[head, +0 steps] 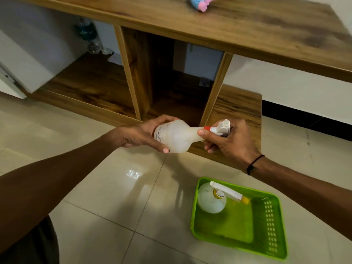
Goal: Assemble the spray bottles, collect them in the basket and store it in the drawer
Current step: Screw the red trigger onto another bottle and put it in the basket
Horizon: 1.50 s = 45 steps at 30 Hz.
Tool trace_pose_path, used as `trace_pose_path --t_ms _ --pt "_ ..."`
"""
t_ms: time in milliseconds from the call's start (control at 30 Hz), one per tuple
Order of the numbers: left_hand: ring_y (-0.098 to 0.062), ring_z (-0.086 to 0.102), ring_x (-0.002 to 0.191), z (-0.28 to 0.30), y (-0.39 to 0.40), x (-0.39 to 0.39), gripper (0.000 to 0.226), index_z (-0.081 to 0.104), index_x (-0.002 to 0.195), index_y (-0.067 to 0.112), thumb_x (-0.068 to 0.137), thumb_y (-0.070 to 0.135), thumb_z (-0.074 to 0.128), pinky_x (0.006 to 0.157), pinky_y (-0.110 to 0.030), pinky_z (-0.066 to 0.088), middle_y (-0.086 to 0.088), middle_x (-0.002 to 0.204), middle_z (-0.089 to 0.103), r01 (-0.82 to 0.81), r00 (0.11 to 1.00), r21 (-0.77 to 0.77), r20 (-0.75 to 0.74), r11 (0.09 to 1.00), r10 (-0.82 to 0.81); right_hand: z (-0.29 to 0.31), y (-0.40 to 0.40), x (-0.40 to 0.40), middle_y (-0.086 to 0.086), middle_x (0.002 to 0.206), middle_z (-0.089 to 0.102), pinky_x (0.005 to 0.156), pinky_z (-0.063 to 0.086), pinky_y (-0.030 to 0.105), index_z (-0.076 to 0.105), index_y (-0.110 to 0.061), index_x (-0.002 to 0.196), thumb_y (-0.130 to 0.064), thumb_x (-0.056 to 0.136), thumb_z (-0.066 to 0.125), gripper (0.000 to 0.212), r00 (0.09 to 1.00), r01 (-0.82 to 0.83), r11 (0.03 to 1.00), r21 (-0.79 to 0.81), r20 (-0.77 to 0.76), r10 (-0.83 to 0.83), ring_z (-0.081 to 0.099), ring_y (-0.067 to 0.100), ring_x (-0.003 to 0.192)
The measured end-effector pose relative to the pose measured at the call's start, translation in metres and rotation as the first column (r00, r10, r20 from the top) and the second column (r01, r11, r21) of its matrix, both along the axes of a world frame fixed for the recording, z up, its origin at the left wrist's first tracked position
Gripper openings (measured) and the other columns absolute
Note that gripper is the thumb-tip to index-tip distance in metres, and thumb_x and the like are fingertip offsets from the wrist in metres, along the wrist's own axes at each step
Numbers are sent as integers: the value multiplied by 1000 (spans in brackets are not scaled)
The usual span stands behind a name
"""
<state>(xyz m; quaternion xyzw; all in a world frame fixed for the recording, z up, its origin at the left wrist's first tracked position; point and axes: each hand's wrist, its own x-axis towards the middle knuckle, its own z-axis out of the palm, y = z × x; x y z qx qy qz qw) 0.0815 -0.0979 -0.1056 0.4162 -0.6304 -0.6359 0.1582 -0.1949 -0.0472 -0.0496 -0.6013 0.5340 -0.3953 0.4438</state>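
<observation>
Both forearms were bare to the frame's edge — no sleeves showed on either. The right wrist carried a thin black band (254, 164), a plain cord-like loop sitting snug just behind the right hand (231, 139), with no clasp or charm visible. The left hand (142, 135) and its wrist wore nothing — no ring, watch or strap — and at the lower left corner, beneath the left forearm, a patch of dark garment (41, 248) showed, its cut too cropped to make out.
</observation>
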Motion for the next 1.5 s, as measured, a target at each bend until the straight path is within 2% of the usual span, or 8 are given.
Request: trace_pose_path --t_ms 100,233,467,600,800,1200,1367,1500 --pt "-5 60 120 4 1 -22 86 55 140 29 66 13 98 87 -24 60 10 131 59 11 990 -251 140 968 25 1 5 -15 22 68 73 51 60 30 75 -13 75 -21 82 84 14 998 46 998 38 30 -47 74 35 60" --pt "7 59 115 -9 9 -53 90 55 134 14 58 11 102 84 -14 55 7 128 60 -34 996 -382 61 923 62 -1 16 -35 25 67 72 51 59 31 73 -14 71 -18 84 84 18 992 98 989 107 66 -105 71 29 57" --pt "-4 60 121 -33 15 -105 94 53 136 14 56 9 102 90 -25 59 5 131 59 -84 996 -348 -41 934 75 0 26 -72 21 63 72 52 61 34 72 -1 75 -25 81 86 29 979 205 975 82 -26 -203 73 38 57" --pt "8 59 118 -29 17 -141 96 49 146 12 63 2 97 90 -16 55 7 135 58 -44 997 -299 -72 953 23 11 32 -98 14 60 73 58 64 48 73 2 77 -35 82 85 39 960 226 974 -5 -169 -224 74 33 55" --pt "-4 60 129 -17 16 -186 77 53 146 26 79 19 91 107 -25 52 11 137 65 178 983 -221 -11 959 -185 32 47 -134 7 57 72 55 63 41 73 -4 77 -44 81 85 42 872 225 968 -109 -421 -250 72 22 49" --pt "9 59 127 -27 17 -233 53 66 131 44 84 31 86 106 -24 49 25 134 68 541 840 -173 158 823 -519 9 80 -163 6 67 71 53 61 39 70 -10 80 -50 79 82 42 691 135 990 -41 -712 -124 69 14 49" --pt "0 60 127 -43 15 -238 53 64 118 58 77 39 92 97 -23 54 22 128 69 613 785 -173 238 771 -572 -18 92 -154 1 65 62 52 39 28 54 -24 65 -50 77 84 41 675 81 997 14 -736 -45 58 19 57" --pt "0 64 114 -62 15 -241 60 63 128 34 76 35 94 92 -14 50 14 122 68 626 770 -191 310 756 -558 -46 100 -144 1 75 60 63 32 31 47 -30 73 -55 76 82 43 644 35 998 57 -765 21 49 24 71"
